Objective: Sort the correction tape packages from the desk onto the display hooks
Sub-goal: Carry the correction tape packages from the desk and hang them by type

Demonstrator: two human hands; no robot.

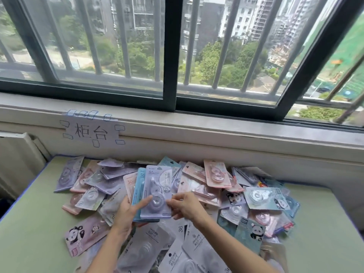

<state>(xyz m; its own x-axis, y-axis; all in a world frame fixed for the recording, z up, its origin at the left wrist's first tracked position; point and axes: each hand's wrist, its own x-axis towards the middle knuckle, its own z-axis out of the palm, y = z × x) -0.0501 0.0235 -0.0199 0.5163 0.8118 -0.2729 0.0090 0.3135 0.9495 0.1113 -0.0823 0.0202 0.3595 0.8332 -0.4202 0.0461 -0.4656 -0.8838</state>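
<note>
White packages (173, 251) lie nearest me on the green desk (39, 217). My left hand (128, 211) grips a fanned stack, lavender correction tape package (156, 192) frontmost (presumably gathered for hanging); my right hand (185, 206) pinches its edge. No hooks visible.

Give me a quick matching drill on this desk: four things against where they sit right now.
Things:
1. lavender package
2. paper sign
3. pink panda package
4. teal panda package

Places:
A. taped to the wall under the window
B. near right of the pile
C. held upright by both hands
D. near left of the pile

Pairs: 1-C, 2-A, 3-D, 4-B
</note>
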